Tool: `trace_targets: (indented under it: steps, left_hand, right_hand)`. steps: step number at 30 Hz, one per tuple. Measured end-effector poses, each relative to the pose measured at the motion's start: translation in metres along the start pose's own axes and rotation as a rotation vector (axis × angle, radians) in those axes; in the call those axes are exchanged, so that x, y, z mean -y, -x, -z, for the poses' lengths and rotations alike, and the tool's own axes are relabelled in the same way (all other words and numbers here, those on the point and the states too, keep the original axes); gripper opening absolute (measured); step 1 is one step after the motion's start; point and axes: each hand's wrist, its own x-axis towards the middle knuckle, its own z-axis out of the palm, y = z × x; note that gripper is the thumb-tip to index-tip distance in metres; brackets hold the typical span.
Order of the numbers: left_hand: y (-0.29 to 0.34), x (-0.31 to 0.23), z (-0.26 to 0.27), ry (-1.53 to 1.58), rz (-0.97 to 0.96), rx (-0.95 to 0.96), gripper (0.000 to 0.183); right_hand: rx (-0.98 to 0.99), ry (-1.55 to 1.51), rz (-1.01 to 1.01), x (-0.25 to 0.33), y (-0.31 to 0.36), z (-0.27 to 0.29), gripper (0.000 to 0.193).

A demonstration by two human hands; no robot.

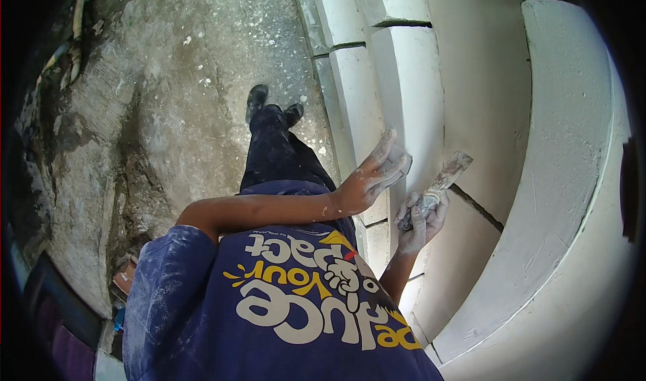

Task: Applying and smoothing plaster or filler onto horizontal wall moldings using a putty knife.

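My left hand (pixel 369 182), dusted with white powder, reaches across in front of my torso. Its fingers are closed around a thin, flat, dark grey piece (pixel 406 167), mostly hidden by them; I cannot make out its exact kind. To its right, my right hand (pixel 425 225) grips the handle of a putty knife (pixel 452 171). The knife's blade points up and to the right, smeared with whitish residue. Both hands are close to the pale block wall (pixel 488 98), whose dark joint gap (pixel 476 207) runs behind the knife.
Stepped white blocks (pixel 410 85) rise along my right, with a long curved ledge (pixel 562 112) farther right. Rough, white-spotted concrete ground (pixel 202 64) lies to the left. Pipes (pixel 78 31) run at the far left. My dark boots (pixel 257 99) stand beside the blocks' base.
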Motion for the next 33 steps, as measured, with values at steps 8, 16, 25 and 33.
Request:
trace_targets:
  steps: [8, 16, 25, 33]
  left_hand:
    - [-0.095, -0.008, 0.048, -0.093, 0.001, -0.246, 0.056]
    - [-0.044, -0.009, -0.016, -0.064, -0.079, -0.230, 0.066]
    - [0.129, -0.028, -0.068, 0.019, 0.136, 0.233, 0.056]
    - [-0.004, -0.022, -0.050, -0.080, -0.140, -0.376, 0.058]
  right_hand:
    - [-0.081, 0.202, 0.028, 0.003, 0.032, 0.025, 0.051]
    - [-0.140, 1.404, 0.693, 0.010, 0.078, 0.103, 0.038]
    - [-0.069, 1.217, 0.807, -0.015, 0.087, 0.132, 0.038]
    - [-0.101, 1.207, 0.821, -0.012, 0.082, 0.118, 0.040]
